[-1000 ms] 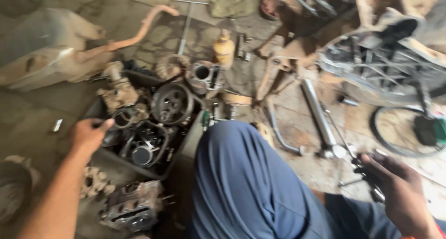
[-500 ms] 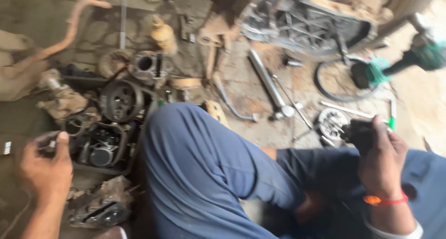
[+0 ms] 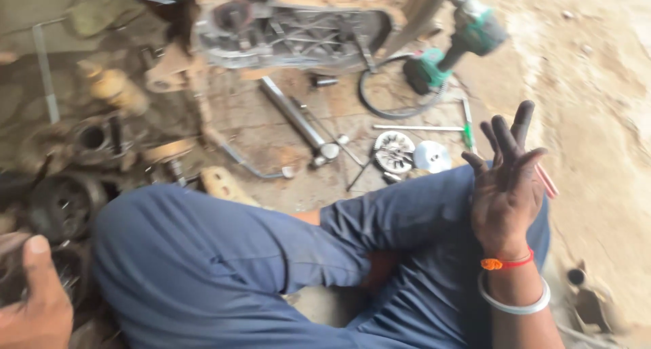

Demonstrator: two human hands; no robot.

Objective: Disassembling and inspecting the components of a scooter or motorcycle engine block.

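My right hand (image 3: 507, 179) is raised over my right knee, greasy, fingers spread, holding nothing. It carries an orange thread and a metal bangle at the wrist. Just beyond it on the floor lie a finned metal disc (image 3: 395, 151) and a shiny round cap (image 3: 432, 156). My left hand (image 3: 34, 301) is at the bottom left corner, thumb up, against blurred dark engine parts (image 3: 64, 203); whether it grips one is unclear. My legs in blue trousers (image 3: 271, 254) fill the middle.
An engine casing (image 3: 291, 24) lies at the top centre, with a green power tool (image 3: 468, 37) and a rubber belt loop (image 3: 390, 98) to its right. A long metal rod (image 3: 295, 118), a green-handled screwdriver (image 3: 466, 129) and a yellow bottle (image 3: 115, 88) lie on the dirty floor.
The view has swung to the right. My right hand held a dark part half a second ago; it is now lifted with fingers spread and nothing in it. My left hand has dropped toward the corner.
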